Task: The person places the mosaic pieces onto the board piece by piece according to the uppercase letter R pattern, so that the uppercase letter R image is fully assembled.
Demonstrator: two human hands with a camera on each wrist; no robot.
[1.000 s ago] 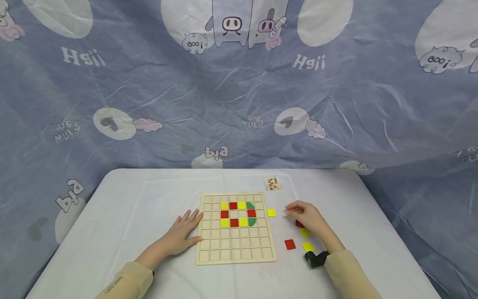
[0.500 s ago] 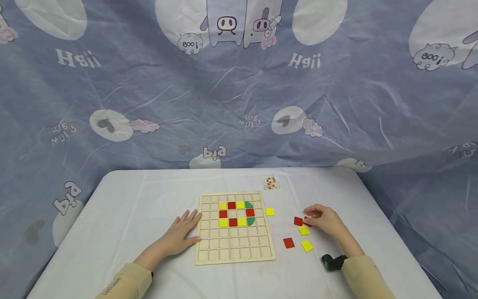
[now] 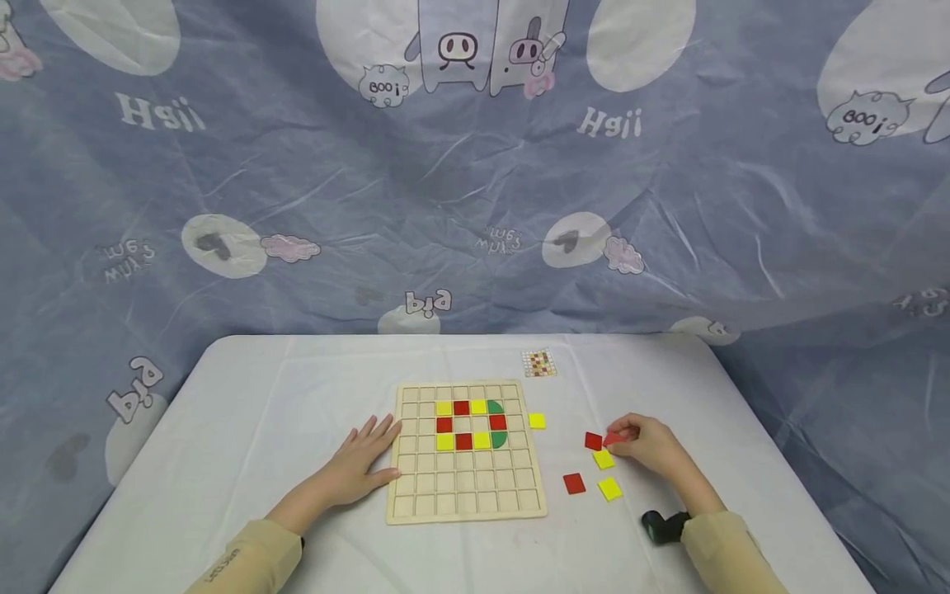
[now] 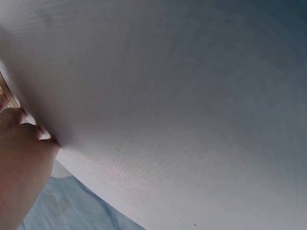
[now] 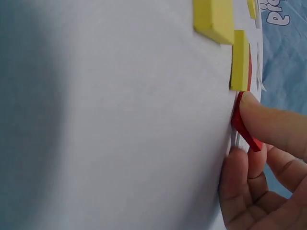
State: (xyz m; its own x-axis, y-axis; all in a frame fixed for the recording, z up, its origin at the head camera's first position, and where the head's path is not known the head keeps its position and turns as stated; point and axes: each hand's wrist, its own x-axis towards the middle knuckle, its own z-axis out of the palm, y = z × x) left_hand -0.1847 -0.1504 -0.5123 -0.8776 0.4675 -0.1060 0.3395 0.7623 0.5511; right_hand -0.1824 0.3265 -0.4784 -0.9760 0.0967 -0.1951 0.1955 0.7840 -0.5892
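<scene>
My right hand (image 3: 647,444) pinches a red square tile (image 5: 244,122) between thumb and fingers, tilted up close over the table. Beside it lie another red tile (image 3: 593,441) and a yellow tile (image 3: 604,459). My left hand (image 3: 364,462) lies flat, fingers spread, with fingertips and thumb at the left edge of the wooden grid board (image 3: 463,487). On the board, yellow, red and green pieces form a ring in the upper middle; the two green pieces (image 3: 496,440) are rounded and sit on its right side.
Nearer me lie a red tile (image 3: 575,483) and a yellow tile (image 3: 610,489). One yellow tile (image 3: 538,421) sits by the board's right edge. A small pattern card (image 3: 538,363) is at the back. A dark object (image 3: 663,527) is at the right wrist. A patterned curtain (image 3: 460,181) hangs behind.
My right hand has moved right, away from the board, to the red tiles and now tilts one of them up in its fingers. The left hand stays at the board's edge.
</scene>
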